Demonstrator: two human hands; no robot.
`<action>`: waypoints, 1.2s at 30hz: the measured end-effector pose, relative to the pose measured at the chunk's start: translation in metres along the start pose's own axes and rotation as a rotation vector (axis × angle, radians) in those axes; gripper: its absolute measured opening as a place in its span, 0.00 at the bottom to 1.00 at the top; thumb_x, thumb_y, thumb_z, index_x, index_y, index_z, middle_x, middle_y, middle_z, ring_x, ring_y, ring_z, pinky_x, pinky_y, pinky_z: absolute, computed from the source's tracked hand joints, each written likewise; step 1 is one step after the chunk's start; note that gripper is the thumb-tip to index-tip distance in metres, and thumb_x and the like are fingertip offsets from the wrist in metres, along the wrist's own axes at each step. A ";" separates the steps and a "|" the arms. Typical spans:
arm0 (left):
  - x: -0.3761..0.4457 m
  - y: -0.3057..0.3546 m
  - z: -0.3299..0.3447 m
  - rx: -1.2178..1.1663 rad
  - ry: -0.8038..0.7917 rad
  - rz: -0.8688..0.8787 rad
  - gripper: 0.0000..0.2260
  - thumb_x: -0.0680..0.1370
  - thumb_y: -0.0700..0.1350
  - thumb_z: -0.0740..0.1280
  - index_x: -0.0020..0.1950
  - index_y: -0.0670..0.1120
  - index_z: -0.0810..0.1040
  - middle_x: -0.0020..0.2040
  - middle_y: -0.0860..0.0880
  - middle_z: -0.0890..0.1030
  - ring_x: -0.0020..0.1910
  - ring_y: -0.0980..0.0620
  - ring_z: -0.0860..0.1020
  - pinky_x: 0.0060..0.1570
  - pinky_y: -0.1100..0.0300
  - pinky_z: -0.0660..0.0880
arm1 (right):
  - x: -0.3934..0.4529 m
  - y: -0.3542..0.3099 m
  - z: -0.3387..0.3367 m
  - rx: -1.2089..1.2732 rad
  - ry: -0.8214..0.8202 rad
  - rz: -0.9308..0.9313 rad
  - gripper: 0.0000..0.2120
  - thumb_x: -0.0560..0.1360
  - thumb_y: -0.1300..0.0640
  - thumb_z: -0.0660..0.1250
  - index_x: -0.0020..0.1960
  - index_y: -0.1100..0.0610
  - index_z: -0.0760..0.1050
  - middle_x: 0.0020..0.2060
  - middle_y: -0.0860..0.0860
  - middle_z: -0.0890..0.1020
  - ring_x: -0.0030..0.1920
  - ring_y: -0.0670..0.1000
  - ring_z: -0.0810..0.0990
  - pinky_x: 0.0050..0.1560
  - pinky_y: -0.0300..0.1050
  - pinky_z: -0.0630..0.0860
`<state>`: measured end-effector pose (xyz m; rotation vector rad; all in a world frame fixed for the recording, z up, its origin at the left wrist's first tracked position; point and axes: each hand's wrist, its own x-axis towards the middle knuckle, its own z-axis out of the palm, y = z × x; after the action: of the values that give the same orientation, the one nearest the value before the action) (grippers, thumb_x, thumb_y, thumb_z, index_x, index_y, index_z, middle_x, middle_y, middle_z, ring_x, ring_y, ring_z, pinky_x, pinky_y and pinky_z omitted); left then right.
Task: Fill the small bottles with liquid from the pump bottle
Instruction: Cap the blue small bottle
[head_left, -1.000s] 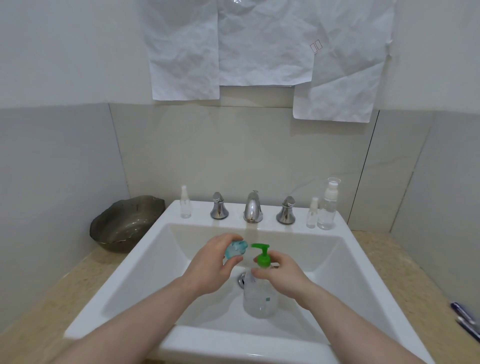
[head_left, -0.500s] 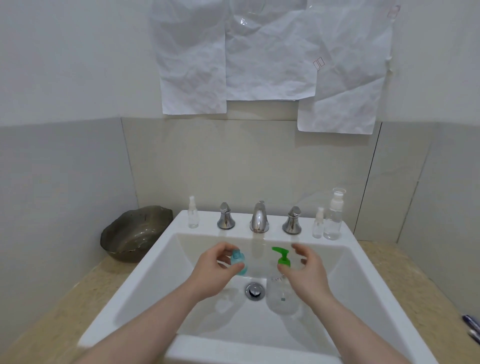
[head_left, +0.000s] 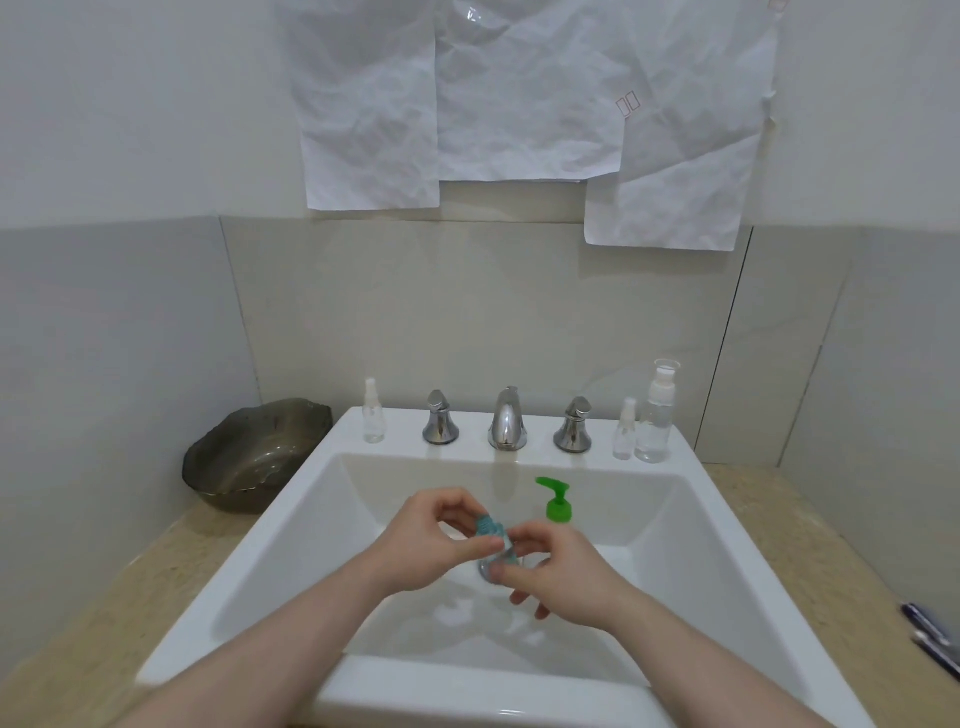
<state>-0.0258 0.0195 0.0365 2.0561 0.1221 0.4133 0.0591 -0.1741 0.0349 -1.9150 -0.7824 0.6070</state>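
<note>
A white sink (head_left: 691, 525) stands on a beige tabletop (head_left: 810, 535). Inside the basin stands the pump bottle (head_left: 557, 503) with a green head. Over the drain, the left hand (head_left: 434, 543) and the right hand (head_left: 558, 574) both pinch one small teal bottle (head_left: 491, 531), fingers curled around it.

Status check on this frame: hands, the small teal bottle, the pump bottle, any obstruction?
Left hand and right hand both pinch the small teal bottle over the sink. Pump bottle stands free. No obstruction.
</note>
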 end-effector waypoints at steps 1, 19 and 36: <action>-0.001 0.002 0.001 0.014 -0.033 -0.009 0.11 0.71 0.48 0.82 0.47 0.48 0.84 0.44 0.51 0.87 0.46 0.55 0.84 0.44 0.66 0.76 | 0.000 0.000 0.000 -0.008 -0.010 0.014 0.16 0.73 0.48 0.78 0.59 0.47 0.81 0.54 0.46 0.84 0.41 0.51 0.88 0.34 0.43 0.79; 0.009 -0.058 -0.019 0.796 -0.228 -0.348 0.23 0.77 0.50 0.69 0.72 0.55 0.71 0.69 0.52 0.75 0.69 0.49 0.71 0.64 0.59 0.69 | -0.001 0.005 -0.007 -0.093 -0.097 0.127 0.16 0.73 0.51 0.76 0.58 0.53 0.79 0.54 0.47 0.84 0.42 0.50 0.89 0.37 0.43 0.80; 0.016 -0.024 -0.018 -0.053 0.093 -0.238 0.06 0.74 0.47 0.70 0.51 0.51 0.83 0.45 0.53 0.80 0.36 0.54 0.78 0.38 0.64 0.72 | 0.005 0.007 -0.008 -0.057 -0.120 0.137 0.17 0.72 0.53 0.76 0.59 0.54 0.79 0.54 0.50 0.84 0.40 0.49 0.88 0.36 0.42 0.79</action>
<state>-0.0149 0.0499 0.0279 1.9428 0.4037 0.3593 0.0698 -0.1781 0.0315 -2.0101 -0.7550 0.7971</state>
